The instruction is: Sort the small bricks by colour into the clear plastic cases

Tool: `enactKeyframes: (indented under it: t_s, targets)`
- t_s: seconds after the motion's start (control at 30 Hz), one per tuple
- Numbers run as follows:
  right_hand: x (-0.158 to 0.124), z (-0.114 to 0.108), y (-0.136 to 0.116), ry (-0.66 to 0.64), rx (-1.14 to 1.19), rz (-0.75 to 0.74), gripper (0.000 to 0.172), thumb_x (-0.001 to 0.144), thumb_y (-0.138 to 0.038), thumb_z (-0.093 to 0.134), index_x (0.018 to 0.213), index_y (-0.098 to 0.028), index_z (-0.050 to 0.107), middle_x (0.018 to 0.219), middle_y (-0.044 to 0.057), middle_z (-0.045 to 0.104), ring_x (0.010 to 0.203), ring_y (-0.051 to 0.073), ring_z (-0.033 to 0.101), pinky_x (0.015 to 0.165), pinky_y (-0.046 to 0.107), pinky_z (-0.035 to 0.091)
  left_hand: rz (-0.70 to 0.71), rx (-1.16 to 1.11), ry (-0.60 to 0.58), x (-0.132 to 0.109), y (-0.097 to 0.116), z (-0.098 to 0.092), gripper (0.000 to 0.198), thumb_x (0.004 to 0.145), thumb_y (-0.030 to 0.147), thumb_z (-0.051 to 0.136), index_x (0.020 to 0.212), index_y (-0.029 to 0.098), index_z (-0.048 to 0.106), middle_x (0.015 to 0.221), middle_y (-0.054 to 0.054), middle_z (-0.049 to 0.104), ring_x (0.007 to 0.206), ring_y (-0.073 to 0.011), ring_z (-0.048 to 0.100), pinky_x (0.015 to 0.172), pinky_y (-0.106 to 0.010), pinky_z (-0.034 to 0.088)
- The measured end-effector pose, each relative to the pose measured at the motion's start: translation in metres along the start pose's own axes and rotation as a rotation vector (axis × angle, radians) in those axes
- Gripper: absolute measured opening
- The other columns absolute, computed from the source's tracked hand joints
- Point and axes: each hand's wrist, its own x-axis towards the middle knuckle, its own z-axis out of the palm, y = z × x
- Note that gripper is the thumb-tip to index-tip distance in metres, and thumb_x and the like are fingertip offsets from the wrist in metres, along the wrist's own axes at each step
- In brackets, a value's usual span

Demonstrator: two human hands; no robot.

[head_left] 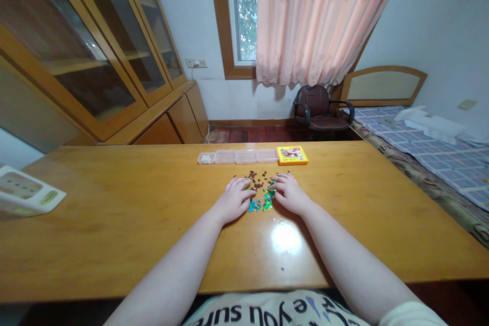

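A small heap of tiny pieces (pixel 261 194), brown at the far side and green and blue nearer me, lies in the middle of the wooden table (pixel 114 204). My left hand (pixel 234 198) rests palm down on the left edge of the heap, fingers stretched out over the pieces. My right hand (pixel 288 192) lies palm down on the right edge, fingers also spread and touching the green pieces. Neither hand visibly holds anything. Just beyond the heap stand a clear plastic compartment box (pixel 237 157) and a yellow box (pixel 292 155).
A white and green package (pixel 26 194) lies at the table's left edge. A brown office chair (pixel 321 109) stands beyond the table, a bed (pixel 431 158) runs along the right, and a glass-fronted wooden cabinet (pixel 95 61) lines the left wall.
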Motion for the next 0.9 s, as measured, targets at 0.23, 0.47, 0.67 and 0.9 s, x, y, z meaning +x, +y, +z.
enactKeyframes:
  t_s: [0.23,0.47,0.67,0.9]
  targets:
    - [-0.002,-0.003,-0.004,-0.080,0.043,-0.079,0.034,0.078,-0.019,0.052,0.106,-0.028,0.069,0.128,0.005,0.057,0.125,0.026,0.040,0.107,0.053,0.022,0.119,-0.039,-0.079,-0.001,0.004,-0.003,0.029,0.080,0.025,0.056,0.104,0.035,0.069,0.132,-0.001,0.051,0.126,-0.0254,0.038,0.110,-0.052,0.022]
    - [-0.002,-0.002,-0.011,-0.104,0.021,-0.070,0.039,0.079,-0.023,0.053,0.116,-0.029,0.064,0.136,0.006,0.050,0.129,0.028,0.035,0.108,0.056,0.018,-0.024,0.003,0.007,0.000,0.000,0.001,0.038,0.083,0.030,0.053,0.120,0.026,0.060,0.138,-0.008,0.045,0.129,-0.0283,0.035,0.110,-0.054,0.022]
    - [-0.003,0.000,-0.012,-0.113,-0.003,-0.063,0.038,0.081,-0.026,0.053,0.118,-0.028,0.062,0.137,0.007,0.048,0.130,0.029,0.033,0.108,0.056,0.016,-0.059,0.021,-0.020,0.000,-0.002,0.009,0.040,0.084,0.035,0.053,0.123,0.025,0.058,0.141,-0.009,0.041,0.130,-0.0293,0.033,0.111,-0.054,0.021]
    - [-0.001,0.011,-0.024,-0.131,-0.098,-0.037,0.048,0.088,-0.046,0.047,0.132,-0.029,0.049,0.146,0.009,0.034,0.136,0.033,0.021,0.109,0.059,0.008,-0.042,0.055,-0.017,0.001,-0.001,0.005,0.033,0.086,0.035,0.052,0.115,0.025,0.064,0.136,-0.009,0.046,0.128,-0.0279,0.035,0.110,-0.054,0.022]
